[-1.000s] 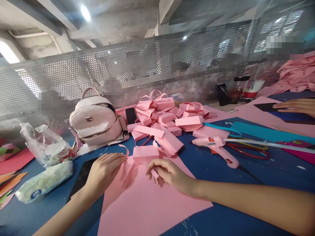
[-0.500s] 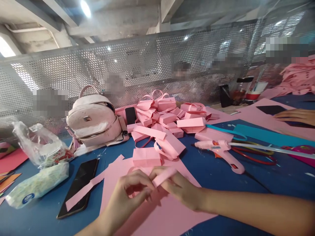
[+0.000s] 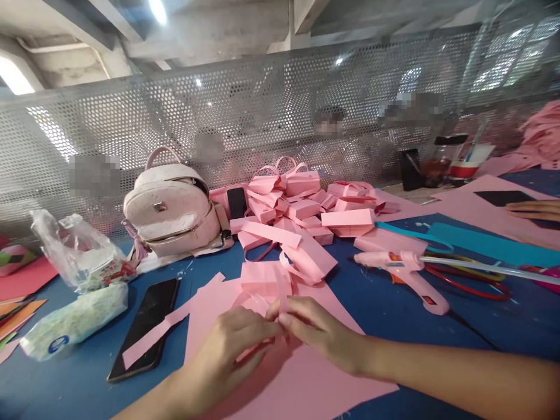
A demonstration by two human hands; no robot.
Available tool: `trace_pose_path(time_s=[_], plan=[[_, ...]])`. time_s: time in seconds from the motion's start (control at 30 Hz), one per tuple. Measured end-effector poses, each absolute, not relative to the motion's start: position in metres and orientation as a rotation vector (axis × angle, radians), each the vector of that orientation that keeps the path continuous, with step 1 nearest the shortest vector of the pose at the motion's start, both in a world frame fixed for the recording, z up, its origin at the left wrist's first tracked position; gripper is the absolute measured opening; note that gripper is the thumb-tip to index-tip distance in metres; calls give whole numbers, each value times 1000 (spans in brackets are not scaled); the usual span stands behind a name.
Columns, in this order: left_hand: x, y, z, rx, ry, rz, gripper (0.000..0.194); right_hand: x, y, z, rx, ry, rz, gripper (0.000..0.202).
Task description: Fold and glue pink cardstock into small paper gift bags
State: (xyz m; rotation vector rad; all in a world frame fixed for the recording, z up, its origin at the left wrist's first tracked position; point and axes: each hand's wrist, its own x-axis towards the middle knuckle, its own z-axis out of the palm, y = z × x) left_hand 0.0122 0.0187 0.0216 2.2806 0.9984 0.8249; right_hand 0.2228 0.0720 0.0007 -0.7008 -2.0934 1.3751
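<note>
Both of my hands meet over a large pink paper sheet [image 3: 324, 373], pinching a narrow pink paper strip [image 3: 284, 296]. The strip sticks up between the fingertips, and its lower part is mostly hidden by them. My left hand [image 3: 234, 344] is closed with its fingertips at the strip's lower end. My right hand [image 3: 319, 329] grips the strip between thumb and fingers. Just beyond the hands lies a small folded pink paper box [image 3: 262, 275]. A heap of similar pink paper bags with strip handles [image 3: 304, 186] is piled behind it.
On the right rests a pink glue gun [image 3: 402, 265] with a long glue stick. A black phone [image 3: 144, 326], partly under a pink strip [image 3: 149, 344], a tissue pack [image 3: 74, 324] and a backpack [image 3: 170, 204] are on the left. Another person's hand [image 3: 534, 208] shows at far right.
The strip has turned from slanting right to nearly upright. My left hand's fingers have closed in against the right hand's fingertips. The view has shifted slightly.
</note>
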Motion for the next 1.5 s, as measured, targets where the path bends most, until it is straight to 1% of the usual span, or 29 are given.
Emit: trace_pose_path(time_s=[0.07, 0.13, 0.27, 0.33, 0.4, 0.47, 0.53, 0.7, 0.83, 0.87, 1.0, 1.03, 1.1, 1.23, 1.43, 1.5], plan=[[9, 19, 25, 2219, 1073, 730, 14, 221, 72, 0, -720, -2097, 1394, 40], [5, 24, 28, 2038, 1177, 724, 10, 220, 71, 0, -728, -2105, 1406, 37], [-8, 52, 29, 2086, 1357, 1009, 19, 220, 65, 6, -572, -2244, 1325, 30], [-11, 72, 29, 2194, 1343, 1066, 28, 221, 62, 8, -439, -2322, 1254, 29], [-10, 90, 28, 2171, 1259, 956, 47, 221, 60, 8, -363, -2377, 1177, 26], [-4, 103, 26, 2143, 1208, 866, 61, 222, 59, 7, -346, -2411, 1119, 25], [3, 113, 23, 2107, 1185, 816, 67, 222, 59, 6, -342, -2417, 1105, 26], [9, 120, 24, 1944, 1156, 830, 58, 223, 58, 6, -311, -2411, 1107, 26], [-3, 111, 29, 1693, 1148, 885, 42, 222, 58, 5, -301, -2388, 1090, 24], [-7, 107, 28, 1612, 1135, 885, 42, 222, 58, 5, -301, -2384, 1095, 25], [-22, 92, 22, 1323, 1035, 891, 67, 222, 58, 7, -349, -2381, 1141, 25], [-26, 90, 19, 1267, 1006, 903, 70, 222, 58, 8, -371, -2379, 1158, 25], [-33, 86, 15, 1110, 930, 941, 66, 221, 58, 11, -408, -2380, 1184, 25], [-45, 84, 7, 793, 792, 987, 51, 219, 59, 13, -453, -2399, 1130, 26], [-52, 85, 3, 787, 807, 967, 40, 219, 61, 12, -510, -2405, 1125, 28], [-51, 85, 4, 782, 812, 952, 41, 220, 61, 12, -509, -2402, 1121, 28]])
